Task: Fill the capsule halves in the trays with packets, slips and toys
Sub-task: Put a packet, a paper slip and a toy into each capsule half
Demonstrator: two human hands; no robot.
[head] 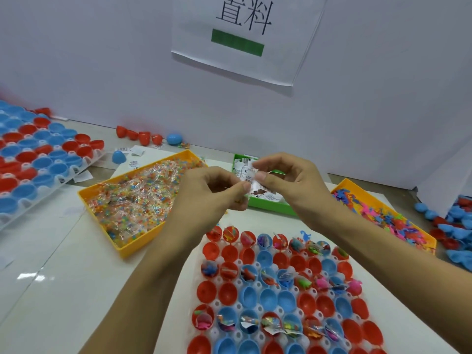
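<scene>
My left hand [214,190] and my right hand [288,180] meet above the green tray [270,204], both pinching a small bunch of white paper slips [249,175]. Below them lies a white tray [255,287] of red and blue capsule halves; some rows hold toys, slips and clear packets, other rows are bare. A yellow tray of clear packets with coloured beads [138,200] sits to the left. Another yellow tray with small coloured toys [383,215] sits to the right.
A second tray of red and blue capsule halves [33,159] lies at far left. Loose red and blue halves [145,137] and stray slips lie by the back wall. More loose halves [457,226] pile at the right edge. A paper sign [245,37] hangs on the wall.
</scene>
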